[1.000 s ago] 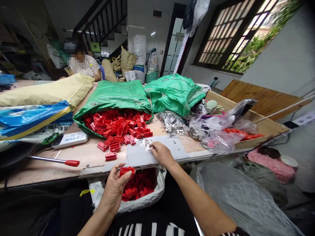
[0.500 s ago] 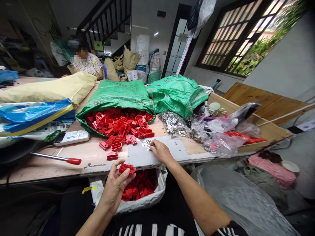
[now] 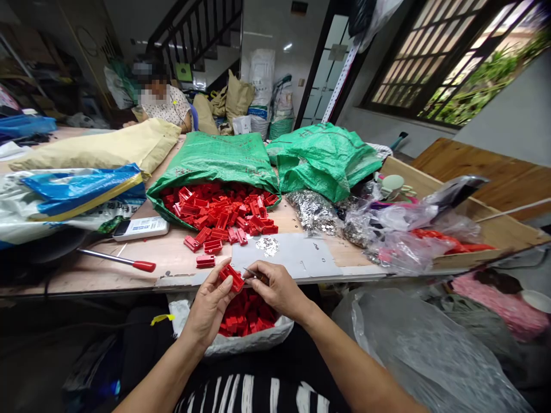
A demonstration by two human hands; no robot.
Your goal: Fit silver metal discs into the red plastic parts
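Observation:
My left hand [image 3: 212, 304] is closed on a small red plastic part [image 3: 232, 277], held above a white bag of red parts [image 3: 245, 321] on my lap. My right hand [image 3: 275, 287] pinches a thin metal piece [image 3: 252, 273] whose tip meets the red part. Just beyond my hands, a grey card [image 3: 297, 258] on the wooden table [image 3: 142, 264] carries a small heap of shiny metal pieces [image 3: 267, 246]. Farther back, a green sack [image 3: 215, 163] spills a pile of red parts [image 3: 219, 212] onto the table.
A red-handled screwdriver [image 3: 123, 261] and a white remote [image 3: 140, 228] lie at the left, by blue and yellow sacks. Clear bags of metal pieces [image 3: 318, 212] and a second green sack [image 3: 327, 158] sit right. Another person [image 3: 166, 106] sits at the far end.
My right hand left the metal heap on the card and came back to the red part with a metal piece. My left hand lifted the part a little. The camera view shifted.

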